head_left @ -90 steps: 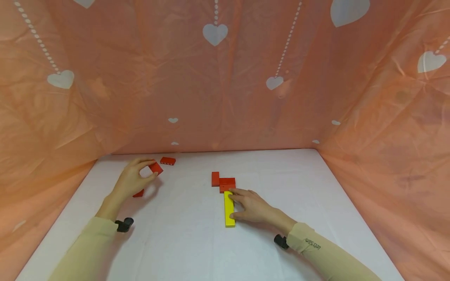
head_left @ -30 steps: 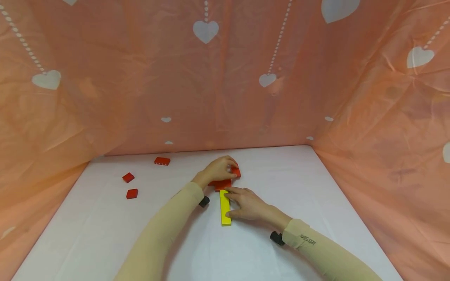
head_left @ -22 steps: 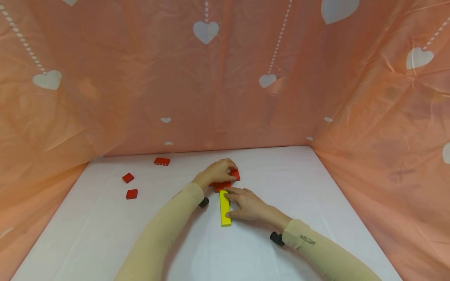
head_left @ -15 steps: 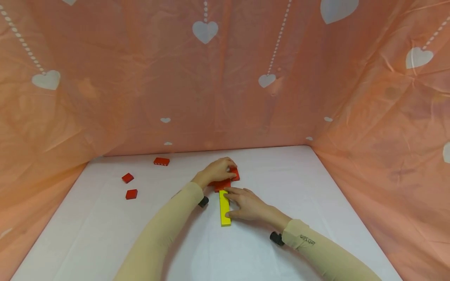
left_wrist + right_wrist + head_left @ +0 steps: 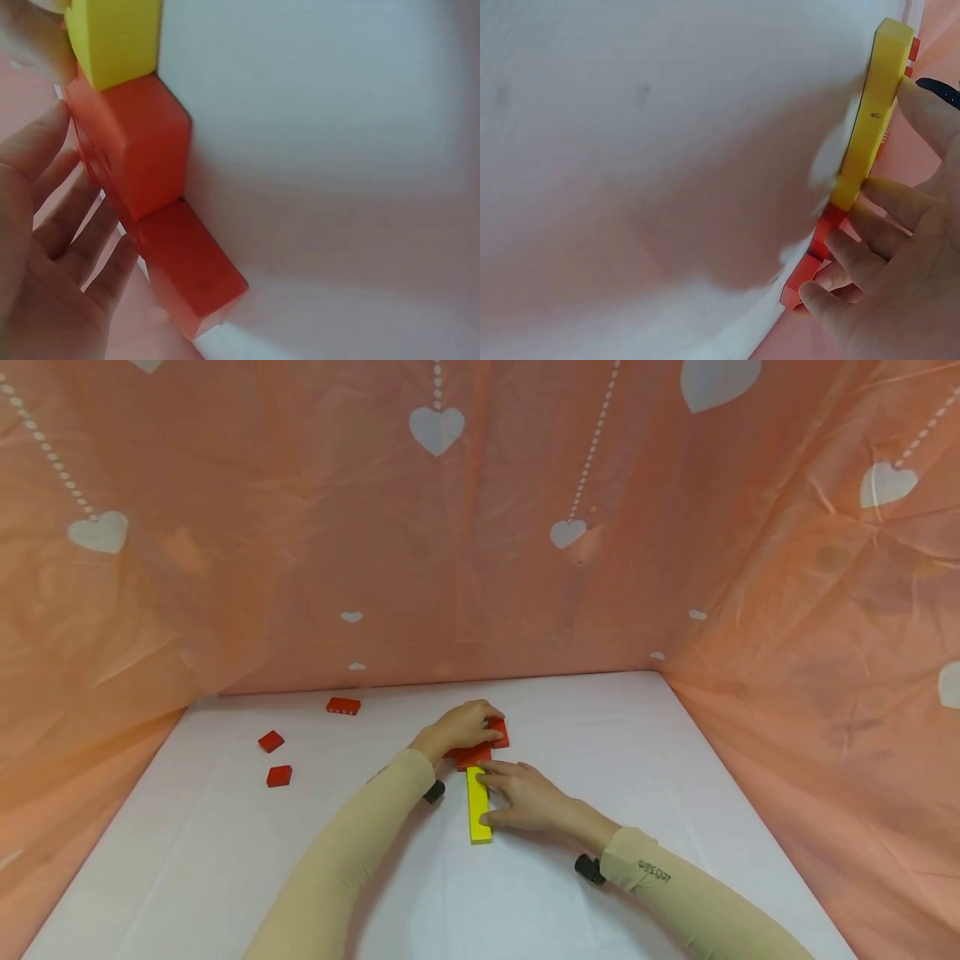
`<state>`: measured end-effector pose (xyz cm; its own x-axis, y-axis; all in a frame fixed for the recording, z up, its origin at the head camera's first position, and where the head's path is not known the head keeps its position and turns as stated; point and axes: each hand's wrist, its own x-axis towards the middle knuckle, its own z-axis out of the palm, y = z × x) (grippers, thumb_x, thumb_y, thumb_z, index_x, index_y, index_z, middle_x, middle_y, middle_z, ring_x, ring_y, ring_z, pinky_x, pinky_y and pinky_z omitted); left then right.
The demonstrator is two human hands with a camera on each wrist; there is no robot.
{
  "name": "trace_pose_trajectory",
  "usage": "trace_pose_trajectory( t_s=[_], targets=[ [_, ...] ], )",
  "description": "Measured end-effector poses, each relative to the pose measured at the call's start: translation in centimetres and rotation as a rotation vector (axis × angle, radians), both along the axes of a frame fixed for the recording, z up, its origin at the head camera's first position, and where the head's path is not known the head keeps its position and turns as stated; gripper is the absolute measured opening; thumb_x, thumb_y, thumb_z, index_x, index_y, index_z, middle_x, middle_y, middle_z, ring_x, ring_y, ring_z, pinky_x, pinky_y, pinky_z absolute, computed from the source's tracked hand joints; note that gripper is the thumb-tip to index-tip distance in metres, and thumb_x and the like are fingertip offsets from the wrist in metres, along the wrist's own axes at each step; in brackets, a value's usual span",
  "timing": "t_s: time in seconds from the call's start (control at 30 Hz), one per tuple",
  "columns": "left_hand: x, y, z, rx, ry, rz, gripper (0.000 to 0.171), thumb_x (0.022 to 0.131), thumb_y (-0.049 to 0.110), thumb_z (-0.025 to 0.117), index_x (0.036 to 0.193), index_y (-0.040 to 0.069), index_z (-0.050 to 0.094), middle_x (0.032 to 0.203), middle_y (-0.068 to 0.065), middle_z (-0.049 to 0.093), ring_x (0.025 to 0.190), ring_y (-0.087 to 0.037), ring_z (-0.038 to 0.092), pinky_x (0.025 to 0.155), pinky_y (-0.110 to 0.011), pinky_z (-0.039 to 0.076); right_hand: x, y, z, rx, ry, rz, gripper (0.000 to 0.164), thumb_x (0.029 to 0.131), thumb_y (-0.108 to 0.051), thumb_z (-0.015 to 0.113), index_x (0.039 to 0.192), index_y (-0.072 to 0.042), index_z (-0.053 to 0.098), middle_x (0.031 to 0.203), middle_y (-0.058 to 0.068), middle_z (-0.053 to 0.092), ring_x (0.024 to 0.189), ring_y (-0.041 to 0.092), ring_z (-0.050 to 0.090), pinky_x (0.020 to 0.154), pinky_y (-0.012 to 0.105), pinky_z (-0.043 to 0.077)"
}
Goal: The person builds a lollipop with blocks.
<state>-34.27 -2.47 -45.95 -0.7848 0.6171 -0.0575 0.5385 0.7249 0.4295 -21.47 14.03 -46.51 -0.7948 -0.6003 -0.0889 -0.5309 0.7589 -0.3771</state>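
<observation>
My left hand pinches a small red block between thumb and fingers, at the right side of a red block pair. My right hand rests thumb and fingertips along the right edge of a long yellow block, whose far end meets the red pair. In the left wrist view, the yellow block abuts a red block, and another red block meets its corner. The left hand covers much of the arrangement in the head view. The right wrist view shows the yellow block lying flat.
Apart on the left lie a red block, a second red block and a longer red block with white marks. The white tabletop ends at an orange curtain with pale hearts.
My left hand has carried a red block from the left to the central arrangement. Since then it has shifted slightly toward me with that block. The right hand stays at the yellow block.
</observation>
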Motion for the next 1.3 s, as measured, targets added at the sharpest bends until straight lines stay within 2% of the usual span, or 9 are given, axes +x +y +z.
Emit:
trace_pose_trajectory(
  t_s=[0.23,0.47,1.3],
  targets=[
    [0.2,-0.1,0.1,0.009,-0.039,0.004,0.041,0.102,0.026,0.070,0.139,0.010,0.067,0.132,-0.010,0.066,0.112,-0.024,0.060,0.108,-0.040,0.050,0.0,0.0,0.0,0.000,-0.001,-0.005,0.068,0.093,-0.042,0.077,0.149,-0.007,0.058,0.161,0.009,0.045,0.147,0.031,0.043,0.122,0.056,0.031],
    [0.3,-0.2,-0.1,0.003,-0.035,0.004,0.041,0.101,0.027,0.070,0.139,0.010,0.067,0.127,-0.008,0.067,0.108,-0.023,0.060,0.106,-0.039,0.051,0.1,0.0,0.0,0.002,-0.004,-0.007,0.068,0.093,-0.042,0.076,0.149,-0.007,0.057,0.161,0.009,0.045,0.148,0.031,0.042,0.122,0.057,0.030],
    [1.0,-0.3,0.3,0.021,-0.082,0.039,0.041,0.101,0.024,0.070,0.140,0.011,0.066,0.130,-0.008,0.065,0.110,-0.023,0.059,0.108,-0.040,0.050,0.1,-0.1,0.1,0.000,-0.023,-0.017,0.069,0.093,-0.042,0.077,0.150,-0.008,0.057,0.162,0.008,0.044,0.148,0.032,0.041,0.123,0.056,0.029]
  ],
)
